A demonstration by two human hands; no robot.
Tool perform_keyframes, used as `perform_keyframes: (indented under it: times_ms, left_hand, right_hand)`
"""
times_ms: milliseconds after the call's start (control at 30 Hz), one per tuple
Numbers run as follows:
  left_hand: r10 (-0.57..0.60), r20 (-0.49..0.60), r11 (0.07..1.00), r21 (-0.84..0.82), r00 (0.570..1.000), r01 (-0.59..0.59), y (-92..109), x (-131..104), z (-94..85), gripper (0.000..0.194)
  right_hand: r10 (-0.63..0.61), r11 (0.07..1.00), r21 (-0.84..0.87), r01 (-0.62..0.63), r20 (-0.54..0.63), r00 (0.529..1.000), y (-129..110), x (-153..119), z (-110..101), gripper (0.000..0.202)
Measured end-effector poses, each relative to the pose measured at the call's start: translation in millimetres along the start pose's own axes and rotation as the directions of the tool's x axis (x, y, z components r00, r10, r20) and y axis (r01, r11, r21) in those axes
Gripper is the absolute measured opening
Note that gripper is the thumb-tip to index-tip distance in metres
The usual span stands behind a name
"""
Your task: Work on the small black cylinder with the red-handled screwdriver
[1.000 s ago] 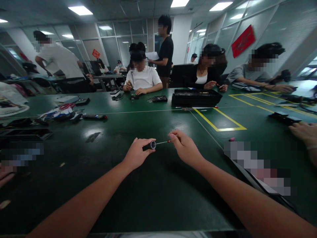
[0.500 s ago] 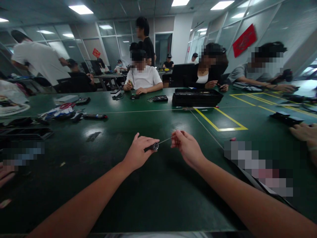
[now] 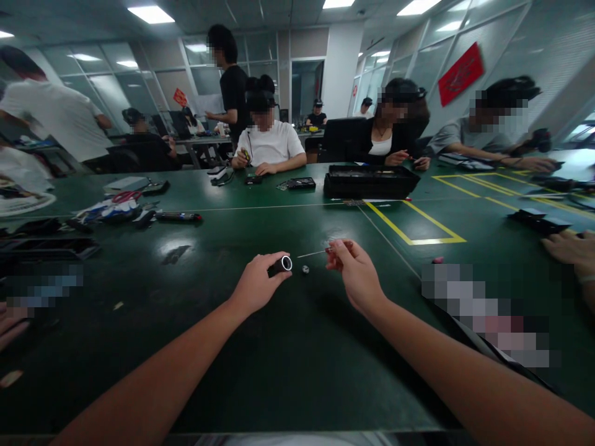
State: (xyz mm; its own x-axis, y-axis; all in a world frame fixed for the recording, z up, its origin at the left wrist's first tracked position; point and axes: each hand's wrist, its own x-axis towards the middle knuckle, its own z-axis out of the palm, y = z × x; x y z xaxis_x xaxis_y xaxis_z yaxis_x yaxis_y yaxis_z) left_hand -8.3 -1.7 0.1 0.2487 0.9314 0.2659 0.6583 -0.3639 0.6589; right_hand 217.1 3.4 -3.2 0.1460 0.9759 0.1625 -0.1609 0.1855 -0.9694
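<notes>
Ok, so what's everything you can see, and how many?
tube: one, black, in the left hand
thin tool: one, silvery, in the right hand
round piece: one, grey, below the thin tool
table: one, green, under both hands
jumbled pile: one, many colours, table's left
long bin: one, black, table's far side
tape strips: several, yellow, table's right
other bits: many, mostly dark, too blurred
people: at least nine, mixed clothes, around
signs: at least two, red, on walls
ceiling lights: several, white, overhead
left hand: one, bare, gripping tube
right hand: one, bare, pinching thin tool
</notes>
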Motion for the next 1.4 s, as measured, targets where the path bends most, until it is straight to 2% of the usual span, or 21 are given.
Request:
perform_keyframes:
  times_ms: [200,300,467,667,867,1000,1100,1167,1233,1333,1400]
  left_hand:
    - [-0.03,-0.057,0.992,-0.126,0.998,0.023,1.5,1.6,2.6,0.038]
    - [-0.029,-0.015,0.988,-0.151,0.999,0.027,7.6,2.0,0.0,0.043]
    - [-0.101,0.105,0.993,-0.054,0.989,0.107,22.7,8.7,-5.6,0.031]
    - [-0.012,0.249,0.993,0.12,0.968,-0.018,28.0,32.3,4.6,0.018]
    - [0.025,0.32,0.942,0.309,0.947,-0.129,22.8,56.5,27.6,0.036]
    - [0.037,0.36,0.929,0.331,0.932,-0.164,22.6,67.6,37.5,0.025]
    - [0.039,0.348,0.931,0.327,0.937,-0.161,24.5,70.2,36.8,0.021]
    - [0.027,0.312,0.944,0.306,0.95,-0.127,24.0,69.7,31.6,0.021]
    - [-0.021,0.27,0.972,0.233,0.963,-0.044,20.7,68.2,22.9,0.023]
    - [-0.147,0.234,0.989,0.031,0.961,0.144,11.0,63.8,4.6,0.025]
    - [-0.223,0.207,0.96,-0.121,0.953,0.251,2.9,57.9,-9.9,0.032]
  right_hand:
    - [-0.057,0.992,-0.115,0.054,-0.022,0.998,-7.7,-1.7,1.3,0.026]
    - [-0.087,0.986,-0.143,0.083,-0.024,0.996,-10.2,-3.0,1.3,0.026]
    - [-0.137,0.978,-0.159,0.132,-0.02,0.99,-13.6,-3.6,0.1,0.027]
    - [-0.168,0.974,-0.158,0.162,-0.025,0.986,-17.2,-4.2,1.6,0.026]
    - [-0.151,0.979,-0.145,0.146,-0.026,0.988,-15.4,-4.0,1.2,0.026]
    - [-0.145,0.98,-0.144,0.14,-0.023,0.989,-16.5,-3.7,1.5,0.027]
    - [-0.142,0.98,-0.141,0.137,-0.024,0.99,-17.6,-3.6,2.2,0.026]
    - [-0.142,0.981,-0.136,0.137,-0.028,0.99,-17.8,-3.6,2.6,0.025]
    - [-0.145,0.98,-0.139,0.14,-0.028,0.989,-17.6,-3.6,2.7,0.025]
    - [-0.147,0.98,-0.142,0.143,-0.022,0.989,-16.7,-3.6,2.4,0.027]
    - [-0.139,0.981,-0.137,0.135,-0.017,0.99,-15.9,-3.5,1.9,0.028]
